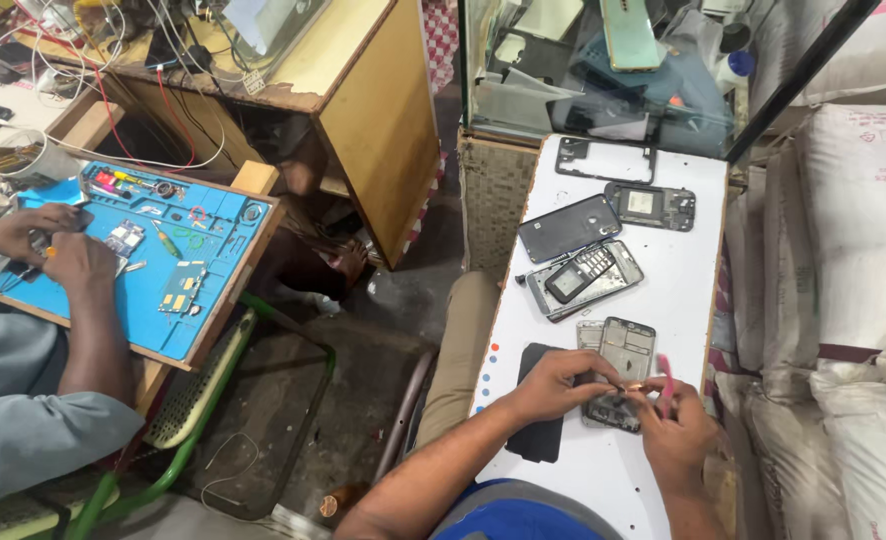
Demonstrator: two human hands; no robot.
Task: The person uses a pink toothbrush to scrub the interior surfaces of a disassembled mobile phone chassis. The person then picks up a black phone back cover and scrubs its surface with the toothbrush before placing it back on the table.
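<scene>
While both hands sit at the near end of the white table point(688, 262), the left hand point(553, 385) is curled down on an opened phone frame point(618, 375), fingers pinning its left edge. The right hand point(675, 428) is pinched shut around a pink tool point(666, 380), tip right at the frame's near right corner. A dark phone panel point(535, 435) lies just left of the frame, partly under the left wrist. Farther up the table there's a keypad phone point(583, 273) resting on a grey frame, a dark back cover point(569, 227), another stripped frame point(651, 206) and an empty bezel point(605, 160). Way off on the left, another person's hands point(48, 245) work over a blue mat point(178, 265) covered in small parts.
</scene>
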